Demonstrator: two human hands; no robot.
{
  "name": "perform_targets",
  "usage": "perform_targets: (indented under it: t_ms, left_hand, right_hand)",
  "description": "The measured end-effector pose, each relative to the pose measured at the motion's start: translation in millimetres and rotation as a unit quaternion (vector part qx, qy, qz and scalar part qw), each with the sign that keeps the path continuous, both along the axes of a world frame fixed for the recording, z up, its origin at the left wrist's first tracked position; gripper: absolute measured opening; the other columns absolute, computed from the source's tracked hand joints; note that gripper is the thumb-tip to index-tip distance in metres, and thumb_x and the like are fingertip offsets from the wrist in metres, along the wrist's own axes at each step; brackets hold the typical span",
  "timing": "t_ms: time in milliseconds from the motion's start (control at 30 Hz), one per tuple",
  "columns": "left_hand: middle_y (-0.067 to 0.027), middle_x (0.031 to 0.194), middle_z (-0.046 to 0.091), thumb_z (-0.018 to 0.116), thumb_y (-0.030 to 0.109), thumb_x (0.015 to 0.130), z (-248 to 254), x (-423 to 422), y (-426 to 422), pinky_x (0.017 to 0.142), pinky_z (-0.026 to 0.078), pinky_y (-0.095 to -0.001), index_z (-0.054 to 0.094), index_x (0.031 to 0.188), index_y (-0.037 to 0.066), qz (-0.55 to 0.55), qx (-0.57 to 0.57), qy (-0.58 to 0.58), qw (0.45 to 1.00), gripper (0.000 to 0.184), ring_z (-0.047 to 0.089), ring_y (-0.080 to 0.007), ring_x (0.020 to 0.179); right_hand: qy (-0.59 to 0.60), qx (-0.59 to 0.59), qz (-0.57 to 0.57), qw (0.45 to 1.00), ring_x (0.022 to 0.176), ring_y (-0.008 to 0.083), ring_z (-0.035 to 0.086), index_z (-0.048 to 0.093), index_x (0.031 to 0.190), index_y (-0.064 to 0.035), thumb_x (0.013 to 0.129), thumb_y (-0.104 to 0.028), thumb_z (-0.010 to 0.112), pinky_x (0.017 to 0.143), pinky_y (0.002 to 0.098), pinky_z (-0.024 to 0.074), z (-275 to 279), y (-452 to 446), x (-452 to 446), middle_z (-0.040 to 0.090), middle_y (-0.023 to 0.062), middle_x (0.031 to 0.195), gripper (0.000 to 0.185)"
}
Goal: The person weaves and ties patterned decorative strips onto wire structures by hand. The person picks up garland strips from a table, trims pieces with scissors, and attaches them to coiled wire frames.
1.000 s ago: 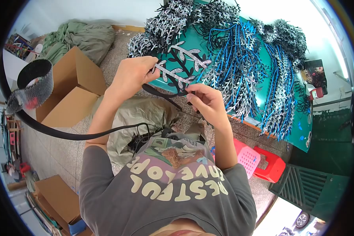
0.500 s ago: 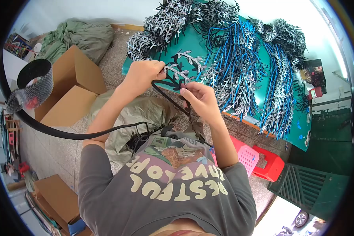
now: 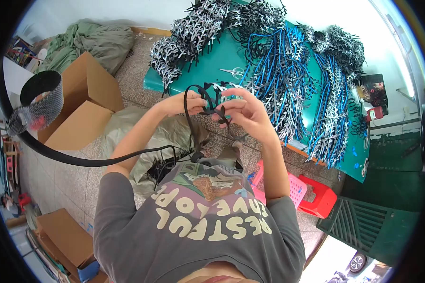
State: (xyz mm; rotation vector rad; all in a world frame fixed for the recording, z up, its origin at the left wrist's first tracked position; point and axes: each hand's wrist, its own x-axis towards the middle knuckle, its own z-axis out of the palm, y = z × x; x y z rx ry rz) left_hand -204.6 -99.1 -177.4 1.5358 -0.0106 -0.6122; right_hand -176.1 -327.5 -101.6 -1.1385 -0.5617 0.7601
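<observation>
Between my hands a black leaf-trim strip (image 3: 206, 96) with a few silvery leaves is curled into loops above the near table edge. My left hand (image 3: 180, 104) is closed, pinching the strip at its fingertips. Facing it, my right hand (image 3: 250, 115) has its fingers curled and grips the strip between thumb and fingers, with a leafy end dangling below. Part of the strip is hidden behind the fingers. A pair of scissors (image 3: 233, 72) lies on the green tabletop (image 3: 198, 70) just beyond my hands.
Piles of silver-and-black leaf strips (image 3: 193, 33) and blue-tied bundles (image 3: 283, 80) cover much of the table. An open cardboard box (image 3: 78, 122) and a covered sack (image 3: 127, 137) stand left. Pink (image 3: 295, 188) and red stools (image 3: 318, 195) are at right.
Both hands have moved closer to my body, and the strip has gone from stretched out over the table to curled loops. The scissors now show plainly.
</observation>
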Motion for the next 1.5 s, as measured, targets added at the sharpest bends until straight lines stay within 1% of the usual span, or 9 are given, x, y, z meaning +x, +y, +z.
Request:
perform_targets:
  t_ms: [200, 567, 733, 800, 867, 1100, 1200, 1367, 1500]
  left_hand:
    - [0.0091, 0.055, 0.033, 0.048, 0.022, 0.089, -17.8, -0.4, -8.9, 0.043, 0.020, -0.0196, 0.049, 0.064, 0.012, 0.007, -0.169, 0.063, 0.984, 0.027, 0.028, -0.0021, 0.047]
    - [0.0085, 0.053, 0.029, 0.046, 0.022, 0.086, -31.3, 1.3, -21.7, 0.037, 0.014, -0.0220, 0.038, 0.058, 0.015, 0.014, -0.151, 0.143, 0.978, 0.030, 0.024, -0.0033, 0.042]
    - [0.0021, 0.065, 0.049, 0.060, 0.021, 0.082, -66.8, 3.4, -9.7, 0.043, 0.032, -0.0177, 0.052, 0.076, 0.008, -0.036, -0.235, 0.136, 0.962, 0.017, 0.046, -0.0055, 0.054]
    - [0.0037, 0.063, 0.045, 0.054, 0.019, 0.084, -69.2, 3.8, -16.0, 0.041, 0.027, -0.0183, 0.051, 0.075, 0.009, -0.011, -0.205, 0.136, 0.969, 0.014, 0.039, -0.0044, 0.050]
    - [0.0068, 0.058, 0.037, 0.041, 0.015, 0.086, -62.4, 4.0, -24.6, 0.037, 0.015, -0.0195, 0.049, 0.073, 0.010, 0.038, -0.147, 0.134, 0.979, 0.016, 0.025, -0.0022, 0.042]
    - [0.0064, 0.058, 0.042, 0.044, 0.015, 0.087, -57.1, 21.5, -22.2, 0.037, 0.016, -0.0179, 0.050, 0.075, 0.009, 0.029, -0.166, 0.162, 0.972, 0.015, 0.027, -0.0014, 0.042]
    - [0.0064, 0.058, 0.041, 0.044, 0.016, 0.088, -61.4, 28.7, -21.0, 0.037, 0.016, -0.0176, 0.049, 0.073, 0.009, -0.021, -0.196, 0.184, 0.963, 0.017, 0.027, -0.0014, 0.041]
    - [0.0069, 0.054, 0.035, 0.044, 0.018, 0.086, -71.6, 28.7, -29.8, 0.036, 0.016, -0.0180, 0.042, 0.064, 0.012, -0.034, -0.251, 0.218, 0.942, 0.023, 0.025, -0.0020, 0.040]
    - [0.0073, 0.052, 0.032, 0.044, 0.018, 0.084, -80.3, 24.8, -38.1, 0.036, 0.016, -0.0186, 0.038, 0.058, 0.014, -0.069, -0.298, 0.243, 0.920, 0.027, 0.025, -0.0022, 0.040]
  right_hand:
    - [-0.105, -0.058, 0.015, 0.993, 0.092, 0.0191, 0.061, 0.055, 0.106, 0.0040, 0.077, 0.015, 0.048, 0.069, 0.0280, 0.0532, -6.5, -4.3, 10.4, 0.060, 0.0128, 0.102, 0.032]
    - [-0.222, -0.142, -0.037, 0.964, 0.078, 0.0130, 0.062, 0.062, 0.100, -0.0014, 0.073, 0.008, 0.062, 0.059, 0.0221, 0.0510, -6.1, 12.7, 22.1, 0.063, 0.0059, 0.089, 0.028]
    - [-0.470, -0.127, -0.091, 0.869, 0.071, 0.0113, 0.060, 0.064, 0.092, -0.0040, 0.072, 0.004, 0.064, 0.052, 0.0221, 0.0468, -17.7, 20.8, 28.4, 0.062, 0.0042, 0.082, 0.021]
    - [-0.540, -0.114, -0.108, 0.827, 0.068, 0.0112, 0.059, 0.065, 0.086, -0.0057, 0.073, 0.000, 0.065, 0.049, 0.0233, 0.0441, -22.9, 24.0, 29.8, 0.062, 0.0032, 0.081, 0.015]
    - [-0.490, -0.126, -0.125, 0.854, 0.067, 0.0118, 0.059, 0.065, 0.085, -0.0061, 0.072, -0.001, 0.065, 0.050, 0.0237, 0.0437, -28.4, 28.1, 39.0, 0.061, 0.0030, 0.080, 0.014]
    - [-0.315, -0.162, -0.122, 0.927, 0.071, 0.0101, 0.057, 0.062, 0.091, -0.0054, 0.072, 0.002, 0.063, 0.066, 0.0214, 0.0424, -42.0, 21.3, 62.3, 0.062, 0.0039, 0.082, 0.020]
    - [-0.563, -0.189, -0.191, 0.782, 0.075, 0.0094, 0.057, 0.059, 0.098, -0.0060, 0.072, 0.001, 0.061, 0.072, 0.0242, 0.0422, -38.3, 22.1, 59.1, 0.062, 0.0024, 0.081, 0.026]
    - [-0.555, -0.184, -0.237, 0.776, 0.076, 0.0088, 0.057, 0.056, 0.101, -0.0030, 0.078, -0.001, 0.058, 0.071, 0.0249, 0.0439, -43.6, 25.3, 53.4, 0.063, 0.0020, 0.082, 0.023]
    - [-0.220, -0.090, -0.222, 0.946, 0.075, 0.0091, 0.058, 0.052, 0.107, -0.0005, 0.084, -0.004, 0.056, 0.070, 0.0248, 0.0452, -79.9, 25.7, 61.3, 0.063, 0.0036, 0.083, 0.024]
